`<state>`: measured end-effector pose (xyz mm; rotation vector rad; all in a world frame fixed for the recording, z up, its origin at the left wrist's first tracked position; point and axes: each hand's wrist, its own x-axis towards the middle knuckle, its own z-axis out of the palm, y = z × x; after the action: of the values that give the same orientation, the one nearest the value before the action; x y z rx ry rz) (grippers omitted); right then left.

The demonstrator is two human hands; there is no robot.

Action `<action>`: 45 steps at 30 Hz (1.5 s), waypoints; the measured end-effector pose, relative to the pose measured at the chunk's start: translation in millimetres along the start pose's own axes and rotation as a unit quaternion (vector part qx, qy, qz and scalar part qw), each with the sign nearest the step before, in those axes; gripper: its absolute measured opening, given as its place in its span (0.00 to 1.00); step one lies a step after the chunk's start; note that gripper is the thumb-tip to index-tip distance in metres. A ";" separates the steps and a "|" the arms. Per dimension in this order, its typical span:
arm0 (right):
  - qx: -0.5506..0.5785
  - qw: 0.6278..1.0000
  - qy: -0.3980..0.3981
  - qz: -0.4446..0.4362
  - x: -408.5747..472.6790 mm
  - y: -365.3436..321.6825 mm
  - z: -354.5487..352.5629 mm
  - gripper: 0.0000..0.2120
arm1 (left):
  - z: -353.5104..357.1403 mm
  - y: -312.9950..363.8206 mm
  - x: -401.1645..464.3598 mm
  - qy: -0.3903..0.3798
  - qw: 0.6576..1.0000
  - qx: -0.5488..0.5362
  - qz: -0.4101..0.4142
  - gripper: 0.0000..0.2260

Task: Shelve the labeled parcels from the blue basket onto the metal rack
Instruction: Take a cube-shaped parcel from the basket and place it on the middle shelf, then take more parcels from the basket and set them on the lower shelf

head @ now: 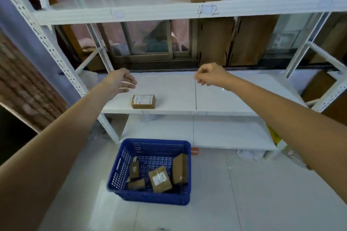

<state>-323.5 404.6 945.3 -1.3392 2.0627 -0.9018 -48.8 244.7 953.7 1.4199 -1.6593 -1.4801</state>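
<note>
Head view, left grip (123, 82) spread open, right grip (208, 76) loosely curled, both empty

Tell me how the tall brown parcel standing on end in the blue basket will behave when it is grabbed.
The tall parcel stands on a narrow end by the blue basket wall, so a nudge would probably tip it. Its flat faces and sharp edges suggest stiff cardboard that should hold its shape. The smooth sides may be a little slick, so gripping across opposite faces seems safest.
</note>
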 end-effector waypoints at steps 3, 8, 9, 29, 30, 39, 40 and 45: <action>-0.002 1.000 -0.005 0.009 -5.6 1.1 45.9 0.09 | -12.8 -38.1 8.9 -0.033 0.999 0.024 -0.013 0.16; -0.017 1.000 -0.013 0.022 11.8 -3.8 144.2 0.04 | -51.1 -103.9 52.5 -0.052 0.996 0.048 -0.046 0.12; -0.019 0.999 -0.013 0.030 19.1 -3.5 167.9 0.04 | -60.8 -120.5 64.2 -0.060 0.995 0.052 -0.054 0.11; -0.027 0.992 0.019 0.120 137.0 207.6 503.7 0.08 | -59.6 -505.8 273.5 -0.084 0.986 0.133 -0.062 0.11; -0.026 0.992 0.013 0.119 144.3 228.5 526.4 0.08 | -49.5 -538.0 283.9 -0.078 0.984 0.145 -0.066 0.10; -0.060 0.992 -0.084 0.067 211.8 409.2 756.0 0.13 | 13.8 -832.3 365.9 -0.097 0.954 0.259 -0.115 0.09; -0.065 0.991 -0.096 0.061 218.9 424.3 777.7 0.14 | 18.8 -855.7 375.4 -0.103 0.951 0.269 -0.113 0.08; -0.108 0.977 -0.182 0.034 243.4 480.7 863.3 0.17 | 37.1 -923.4 404.8 -0.331 0.875 0.322 -0.143 0.14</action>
<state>-71.8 103.0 6.6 -1.4129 1.9410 -0.3736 120.8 16.6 -14.3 1.6422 -2.6515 -1.8068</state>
